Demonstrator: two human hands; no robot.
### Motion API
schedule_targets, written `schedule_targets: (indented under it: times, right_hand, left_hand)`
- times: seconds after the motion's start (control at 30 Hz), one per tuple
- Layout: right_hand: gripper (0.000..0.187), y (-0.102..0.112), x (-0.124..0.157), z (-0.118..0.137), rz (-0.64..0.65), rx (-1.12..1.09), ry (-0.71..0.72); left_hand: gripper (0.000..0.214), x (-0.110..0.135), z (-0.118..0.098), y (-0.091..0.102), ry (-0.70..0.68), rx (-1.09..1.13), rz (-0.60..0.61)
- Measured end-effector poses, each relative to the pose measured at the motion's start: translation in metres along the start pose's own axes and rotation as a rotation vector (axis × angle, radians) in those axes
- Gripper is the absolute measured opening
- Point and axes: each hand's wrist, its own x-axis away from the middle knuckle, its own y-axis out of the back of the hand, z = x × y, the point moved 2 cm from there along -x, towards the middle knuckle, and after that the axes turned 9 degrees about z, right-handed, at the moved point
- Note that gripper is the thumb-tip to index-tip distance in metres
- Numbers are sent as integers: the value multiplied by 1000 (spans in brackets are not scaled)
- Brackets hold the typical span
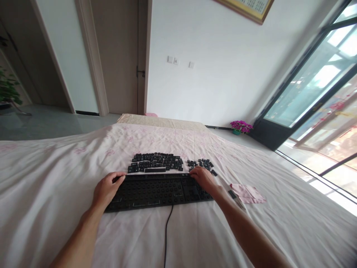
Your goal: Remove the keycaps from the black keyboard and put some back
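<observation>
On the cloth (134,238), beside loose keys (156,162), lies the keyboard (156,191), probably light and stiff, best held by its ends. The left hand (106,188) seems to pinch its far corner; whether the right hand's (205,178) fingers clamp it, I cannot tell.

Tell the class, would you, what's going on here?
A person has both hands on a black keyboard. The left hand holds its far left corner; the right hand touches the far edge, right of centre. The keyboard looks stripped of its keycaps, and loose keycaps lie in two groups just beyond it. A folded pink cloth lies to the right.
</observation>
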Motion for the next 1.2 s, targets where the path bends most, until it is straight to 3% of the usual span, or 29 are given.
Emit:
schedule_targets:
  times: [0.17,0.67,1.2]
  right_hand:
    - [21,2,-3,0,21,11,35]
    - [22,-10,5,5,-71,97,-4]
    - [24,-9,1,2,-44,185,33]
  left_hand:
    - [32,0,1,0,-22,3,-3]
    - [31,0,0,0,-25,3,-13]
    - [31,-1,2,-1,-31,13,-11]
